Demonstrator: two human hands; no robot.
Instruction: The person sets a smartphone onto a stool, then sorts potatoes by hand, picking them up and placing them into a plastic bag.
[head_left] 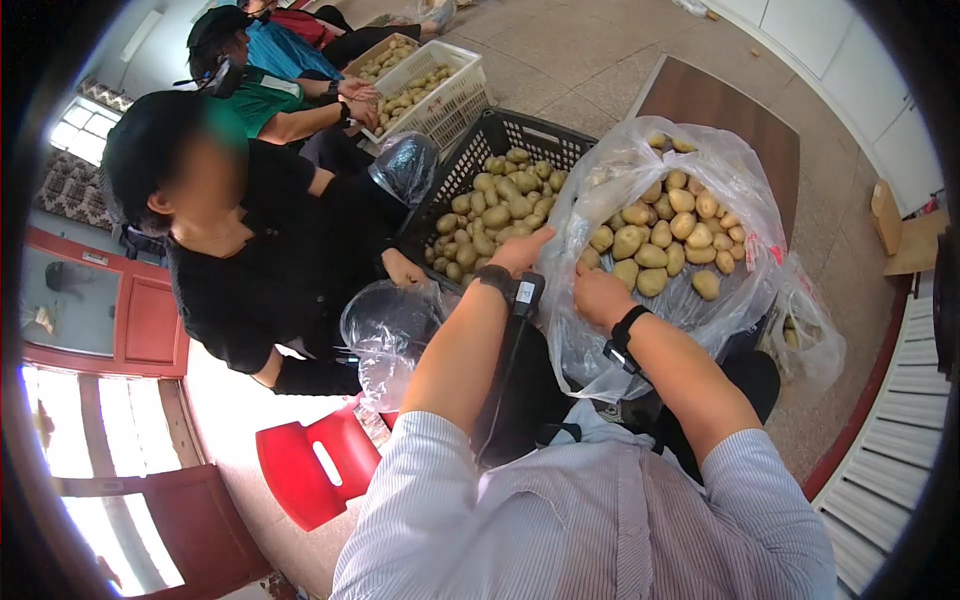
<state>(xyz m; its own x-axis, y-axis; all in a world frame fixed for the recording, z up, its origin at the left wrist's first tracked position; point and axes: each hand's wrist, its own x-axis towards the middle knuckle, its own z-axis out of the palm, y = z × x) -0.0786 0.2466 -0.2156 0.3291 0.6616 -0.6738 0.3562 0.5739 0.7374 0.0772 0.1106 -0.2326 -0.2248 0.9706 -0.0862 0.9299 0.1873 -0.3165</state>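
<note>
A large clear plastic bag (765, 210) lies wide open in front of me with many potatoes (683, 225) inside. My left hand (520, 252) is at the bag's left edge, beside the black crate (490, 130) of potatoes; its fingers look closed, but what they hold is too small to make out. Inside the bag's mouth, at the lower left of the potatoes, is my right hand (600, 297). Its fingertips are partly hidden, and I cannot tell whether it grips a potato. Both wrists wear black bands.
A co-worker in black (270, 250) sits at the left with a clear bag (385, 335). Farther off, more people sit by white crates (465, 75) of potatoes. A red stool (310, 465) stands lower left, a brown board (715, 100) behind my bag, a smaller bag (815, 330) at right.
</note>
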